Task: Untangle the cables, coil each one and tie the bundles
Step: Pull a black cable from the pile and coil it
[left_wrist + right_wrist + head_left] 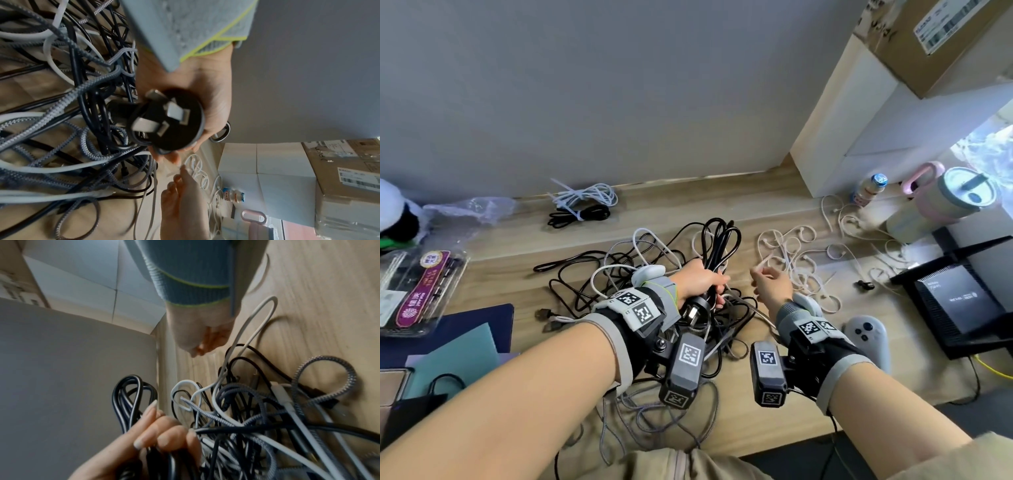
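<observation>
My left hand (700, 281) grips a folded coil of black power cable (722, 240) upright above the cable tangle (619, 274). The left wrist view shows the cable's three-pin plug (170, 120) lying against the left palm (207, 91). The same coil (131, 395) rises from my left fingers (162, 438) in the right wrist view. Just to its right, my right hand (774, 286) pinches a thin pale zip tie (763, 264) between thumb and fingers. Black, white and braided grey cables (257, 410) lie knotted together on the wooden desk (739, 411).
Two tied bundles, white (589, 195) and black (580, 214), lie by the back wall. Loose zip ties (801, 250) spread to the right, near a small bottle (868, 190), a tumbler (941, 202), a black router (955, 301) and a grey controller (866, 334). A plastic package (417, 287) sits at left.
</observation>
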A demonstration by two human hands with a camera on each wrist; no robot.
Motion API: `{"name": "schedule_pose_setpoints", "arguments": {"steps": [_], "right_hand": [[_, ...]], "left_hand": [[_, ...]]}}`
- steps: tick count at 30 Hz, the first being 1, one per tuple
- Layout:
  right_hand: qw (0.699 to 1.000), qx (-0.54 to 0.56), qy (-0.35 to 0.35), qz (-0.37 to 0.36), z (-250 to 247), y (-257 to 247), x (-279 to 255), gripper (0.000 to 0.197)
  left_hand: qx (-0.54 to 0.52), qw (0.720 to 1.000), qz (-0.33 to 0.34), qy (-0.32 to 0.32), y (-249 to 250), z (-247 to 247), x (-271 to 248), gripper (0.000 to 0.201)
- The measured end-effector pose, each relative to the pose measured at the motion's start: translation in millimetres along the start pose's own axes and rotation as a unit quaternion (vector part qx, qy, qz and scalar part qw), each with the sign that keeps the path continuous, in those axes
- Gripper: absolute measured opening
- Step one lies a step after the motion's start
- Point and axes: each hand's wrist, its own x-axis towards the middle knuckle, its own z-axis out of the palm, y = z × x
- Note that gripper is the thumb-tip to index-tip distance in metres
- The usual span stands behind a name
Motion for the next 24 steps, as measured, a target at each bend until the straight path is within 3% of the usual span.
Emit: {"name": "schedule_pose_setpoints", "arguments": {"steps": [5, 8, 12, 16, 24], "right_hand": [[0.98, 0.123, -0.133, -0.079, -3, -28, -33, 0.018], [0.971, 0.115, -0.186, -0.1, 3, -45, -52, 0.02], [0.959, 0.085, -0.243, -0.121, 20, -62, -77, 0.023], [0.952, 0.09, -0.269, -0.115, 35, -74, -102, 0.029], [0.945, 0.016, -0.279, -0.172, 54, -86, -123, 0.042]], "left_hand": [[-0.015, 0.999, 0.046, -0.014, 5, -6, -16, 0.032], [-0.014, 0.998, 0.064, -0.005, 9, -10, -34, 0.045], [-0.065, 0.995, 0.065, -0.044, 10, -18, -50, 0.055], [-0.121, 0.986, 0.035, -0.105, 4, -26, -65, 0.077], [-0.131, 0.985, -0.013, -0.107, -1, -44, -93, 0.073]]}}
